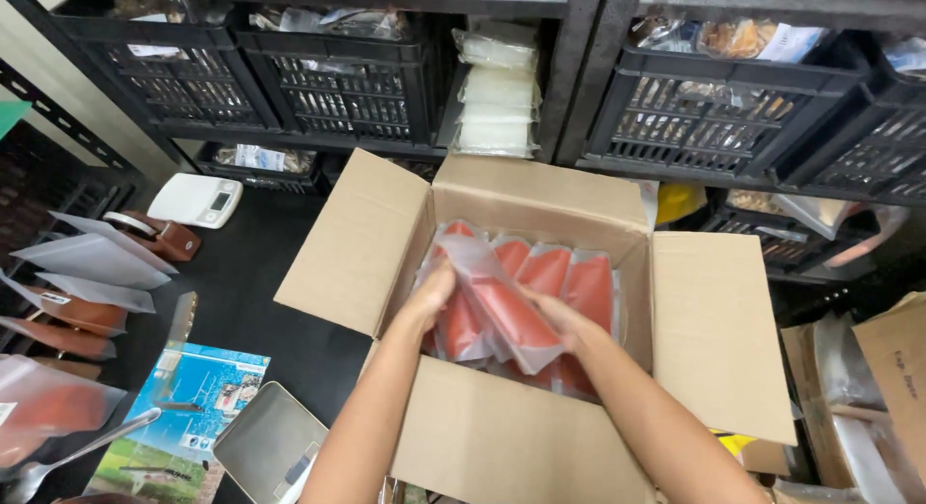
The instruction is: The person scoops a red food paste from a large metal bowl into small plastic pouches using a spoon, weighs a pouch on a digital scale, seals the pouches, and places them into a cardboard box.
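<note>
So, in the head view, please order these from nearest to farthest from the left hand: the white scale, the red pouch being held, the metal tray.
From the left hand:
1. Red pouch: touching it, inside the cardboard box.
2. Metal tray: lower left, on the dark table.
3. White scale: far left, near the black crates.

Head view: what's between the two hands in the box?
A clear pouch of red-orange filling spans from the left hand to the right hand, inside the cardboard box; head view.

An open brown cardboard box stands in the centre, holding clear pouches with red-orange filling; at 12 o'clock is a stack of clear bags.
</note>
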